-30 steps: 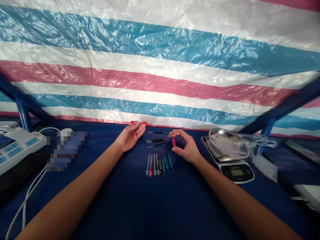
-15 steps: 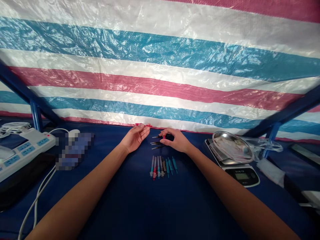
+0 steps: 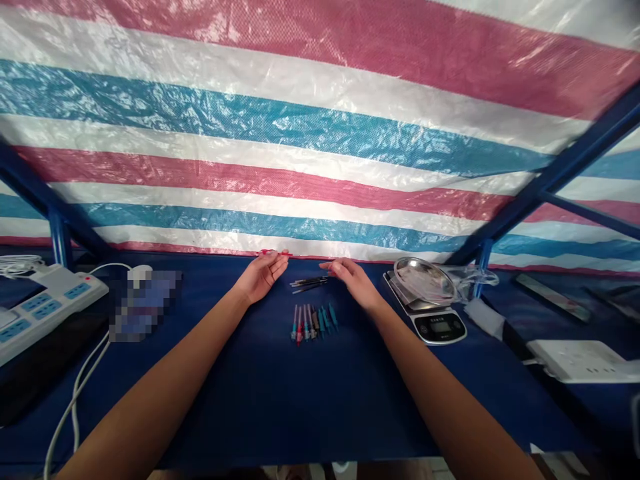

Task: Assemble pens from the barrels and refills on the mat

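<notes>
My left hand (image 3: pixel 261 277) is at the far edge of the blue table cover (image 3: pixel 280 400), its fingertips pinching a thin red stick (image 3: pixel 274 253). My right hand (image 3: pixel 351 279) lies to the right of it, fingers loosely extended and holding nothing visible. Its fingertips are just right of a small bundle of thin dark pen-like rods (image 3: pixel 309 284). Nearer me, a row of several slim pen-like parts with blue, red and brown ends (image 3: pixel 313 322) lies side by side, untouched by either hand.
A digital kitchen scale (image 3: pixel 440 327) holds a steel dish (image 3: pixel 424 281) to the right, with a clear plastic bag (image 3: pixel 473 281) beside it. A white power strip (image 3: pixel 50 297), white cables and a pixelated object (image 3: pixel 145 305) lie left. A striped tarp (image 3: pixel 320 133) hangs behind.
My right hand has moved off the dark rods to their right and opened, with no red piece visible in it. The camera view has shifted, making everything appear smaller and lower.
</notes>
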`<state>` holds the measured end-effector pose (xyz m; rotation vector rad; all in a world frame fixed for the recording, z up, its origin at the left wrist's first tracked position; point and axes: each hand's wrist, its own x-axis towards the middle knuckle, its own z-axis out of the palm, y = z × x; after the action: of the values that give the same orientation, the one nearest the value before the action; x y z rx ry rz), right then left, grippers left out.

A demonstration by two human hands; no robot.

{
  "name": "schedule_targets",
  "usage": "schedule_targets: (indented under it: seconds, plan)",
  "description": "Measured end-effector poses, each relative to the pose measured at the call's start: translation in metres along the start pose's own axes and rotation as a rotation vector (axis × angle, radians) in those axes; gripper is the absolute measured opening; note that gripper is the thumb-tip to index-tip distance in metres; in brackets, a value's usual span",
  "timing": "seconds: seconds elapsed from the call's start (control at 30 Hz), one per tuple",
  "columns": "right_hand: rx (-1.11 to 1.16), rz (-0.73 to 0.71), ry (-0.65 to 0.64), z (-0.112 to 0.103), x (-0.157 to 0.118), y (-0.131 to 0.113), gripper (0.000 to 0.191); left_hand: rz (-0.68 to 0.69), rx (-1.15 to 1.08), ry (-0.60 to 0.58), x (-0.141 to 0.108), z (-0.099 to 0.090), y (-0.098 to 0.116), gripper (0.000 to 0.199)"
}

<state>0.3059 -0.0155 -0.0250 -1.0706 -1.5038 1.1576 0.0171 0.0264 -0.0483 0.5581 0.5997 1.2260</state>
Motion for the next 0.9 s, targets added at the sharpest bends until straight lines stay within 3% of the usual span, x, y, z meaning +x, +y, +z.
schedule_targets:
  seconds: [0.17,0.23,0.33,0.73,0.9]
  plan:
    - [0.386,0.115,0.27,-0.008,-0.018,0.005,0.051,-0.013,-0.014,0.01,0.002,-0.002,-0.001,0.002]
    - [0.526,0.179,0.315,-0.012,-0.02,0.008,0.047,-0.013,-0.017,0.013,0.002,-0.001,-0.001,0.003]
    - [0.594,0.157,0.319,-0.014,-0.019,0.014,0.047,-0.015,-0.023,0.026,0.001,0.0,0.0,0.007]
    - [0.235,0.089,0.183,0.003,-0.022,0.015,0.036,-0.013,0.004,0.048,0.0,0.003,0.002,0.01]
    - [0.024,0.004,0.115,-0.007,-0.027,0.012,0.031,-0.008,0.006,0.042,-0.001,0.003,0.002,0.012]
